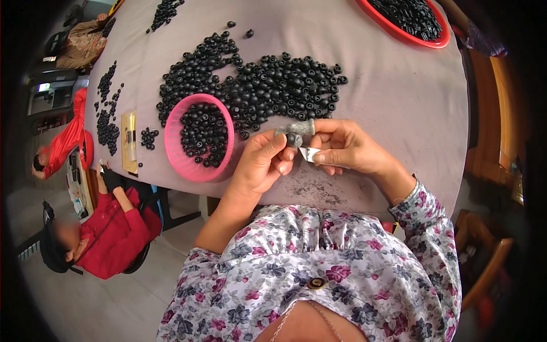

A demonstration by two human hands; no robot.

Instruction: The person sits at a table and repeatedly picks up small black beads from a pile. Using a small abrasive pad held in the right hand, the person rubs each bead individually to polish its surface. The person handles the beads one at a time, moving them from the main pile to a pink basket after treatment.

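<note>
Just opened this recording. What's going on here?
A person at a cloth-covered table pinches a small black piece in the left hand. The right hand grips a thin pale strip close beside it. Dark crumbs lie on the cloth in front of them. Beyond the hands spreads a heap of similar black pieces, and a pink basket to the left holds more. A co-worker in red sits at the left.

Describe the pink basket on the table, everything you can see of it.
The pink basket, apparently plastic, has a rounded rim and slatted wall. It stands open side up on the cloth-covered table, left of the left hand, which appears not to touch it. Small round black pieces cover much of its bottom; more lie close around its far side.
</note>
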